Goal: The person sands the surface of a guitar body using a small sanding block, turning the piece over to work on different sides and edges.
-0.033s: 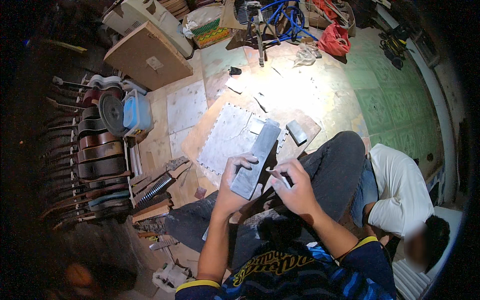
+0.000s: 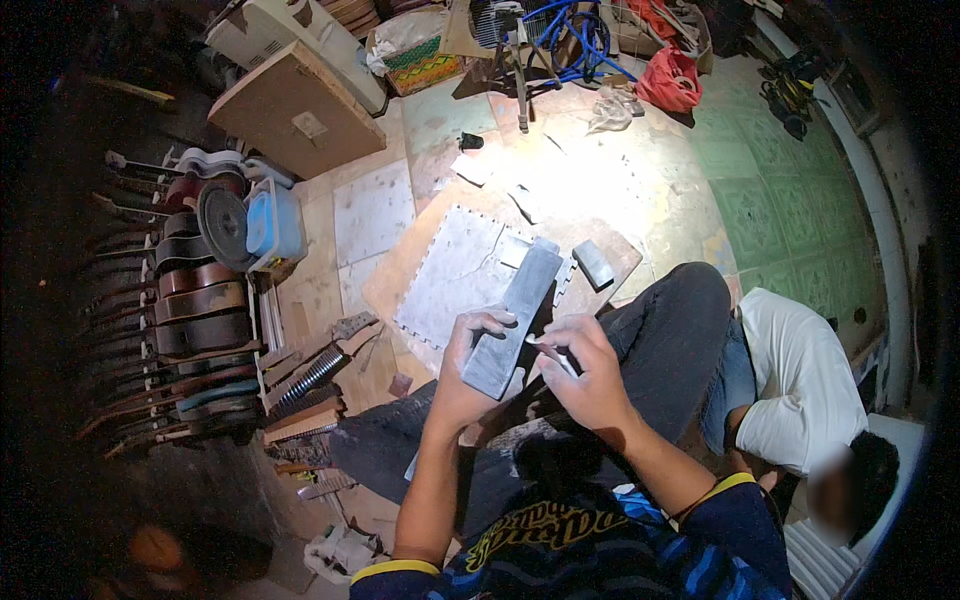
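My left hand (image 2: 456, 380) is wrapped round a long, flat grey bar (image 2: 503, 349), dusted with pale powder and slanting up and away over a board. Just right of the bar, my right hand (image 2: 590, 385) pinches a small, thin, curled pale piece (image 2: 548, 346); what it is made of is too small to tell. Both hands have whitish dust on the fingers. Under the bar's far end lie a white interlocking mat (image 2: 440, 280) and the tan board (image 2: 385, 290). A smaller grey block (image 2: 593, 265) rests at the board's right side.
Guitar bodies (image 2: 205, 330) are racked at left beside a blue tub (image 2: 275, 230). Files and tools (image 2: 310, 380) lie by my left leg. A person in a white top (image 2: 790, 370) is bent close at my right. A brown panel (image 2: 295, 120), hoses (image 2: 580, 40) and red bag (image 2: 668, 80) are beyond.
My right fingers and the thin piece between them have shifted slightly against the bar's side. My left hand and the bar stay where they were.
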Demonstrator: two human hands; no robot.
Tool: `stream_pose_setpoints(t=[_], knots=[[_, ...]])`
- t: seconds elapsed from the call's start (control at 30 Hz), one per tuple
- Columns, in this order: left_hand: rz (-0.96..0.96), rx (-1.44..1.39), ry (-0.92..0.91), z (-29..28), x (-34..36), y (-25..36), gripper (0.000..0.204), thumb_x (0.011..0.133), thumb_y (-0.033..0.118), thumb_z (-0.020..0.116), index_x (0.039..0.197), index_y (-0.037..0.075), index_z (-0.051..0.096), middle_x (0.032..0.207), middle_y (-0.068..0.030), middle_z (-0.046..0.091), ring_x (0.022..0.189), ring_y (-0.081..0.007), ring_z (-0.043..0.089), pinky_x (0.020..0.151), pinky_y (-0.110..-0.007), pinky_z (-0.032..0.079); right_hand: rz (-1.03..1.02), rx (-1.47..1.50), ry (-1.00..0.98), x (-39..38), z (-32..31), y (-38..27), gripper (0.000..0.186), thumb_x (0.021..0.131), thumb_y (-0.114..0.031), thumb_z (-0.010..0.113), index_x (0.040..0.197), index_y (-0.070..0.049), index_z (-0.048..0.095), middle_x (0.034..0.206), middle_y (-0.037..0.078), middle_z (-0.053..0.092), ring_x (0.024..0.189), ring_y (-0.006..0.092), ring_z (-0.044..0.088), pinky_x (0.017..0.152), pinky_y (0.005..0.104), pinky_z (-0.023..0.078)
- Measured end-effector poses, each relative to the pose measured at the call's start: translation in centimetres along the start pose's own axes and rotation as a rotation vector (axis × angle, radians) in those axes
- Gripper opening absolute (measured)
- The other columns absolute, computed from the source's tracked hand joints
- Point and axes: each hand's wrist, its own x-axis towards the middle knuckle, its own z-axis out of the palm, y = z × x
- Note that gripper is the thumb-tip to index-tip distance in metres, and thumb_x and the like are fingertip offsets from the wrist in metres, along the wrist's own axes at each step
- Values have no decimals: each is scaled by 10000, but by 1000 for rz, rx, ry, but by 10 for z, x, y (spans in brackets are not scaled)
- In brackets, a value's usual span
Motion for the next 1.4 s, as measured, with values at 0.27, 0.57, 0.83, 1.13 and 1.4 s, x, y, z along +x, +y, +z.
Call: stream_pose_setpoints(t=[0.27,0.57,0.83,1.13,1.4], knots=[[-52,33,-26,1,-6,5,673,660,65,875,1193,71,464,1243,-145,596,1278,-293,534,1089,-415,414,-256,-141,-100,3,7,10,319,731,-43,736,1045,-99,736,1028,67,717,895,266,654,825,377,507],[-30,-7,23,6,-8,-2,577,678,104,848,1167,39,548,1205,-136,605,1175,-246,581,1040,-351,429,-327,-136,-136,8,7,25,308,715,-47,714,1018,-98,733,1005,62,729,869,225,675,757,363,505],[-12,19,-25,2,-4,3,544,738,59,809,1188,48,504,1249,-158,604,1254,-272,544,1078,-393,416,-359,-170,-96,11,9,26,324,699,-25,699,1014,-94,729,1024,72,720,848,245,672,724,364,516],[-45,-45,3,-4,-5,-2,610,675,164,844,1190,29,546,1217,-139,598,1246,-270,555,1093,-367,390,-347,-141,-169,6,10,11,343,681,-22,694,1018,-82,715,980,71,713,886,245,693,738,377,522],[-30,16,-47,-9,-7,-5,610,727,133,848,1208,53,480,1233,-158,602,1277,-303,533,1101,-428,400,-351,-21,-219,3,6,-1,296,756,-49,674,1045,-68,739,1007,95,727,902,269,694,781,391,541]])
